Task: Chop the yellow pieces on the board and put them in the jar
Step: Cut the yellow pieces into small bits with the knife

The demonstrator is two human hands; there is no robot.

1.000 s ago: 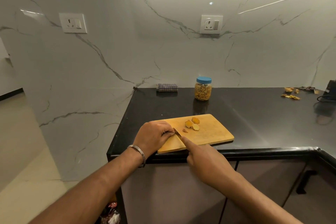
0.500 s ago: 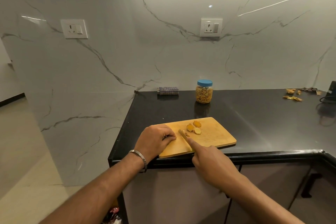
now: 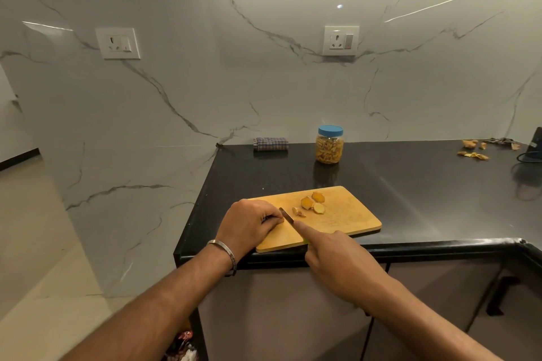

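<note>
The jar (image 3: 329, 145), lidded, is filled with yellow chips. The knife (image 3: 286, 215) is gripped by the right hand (image 3: 337, 261); the left hand (image 3: 249, 223) is curled, its contents hidden.

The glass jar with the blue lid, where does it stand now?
In the head view, the glass jar with the blue lid stands on the black countertop near the marble wall, behind the wooden cutting board, right of the folded checked cloth.
</note>
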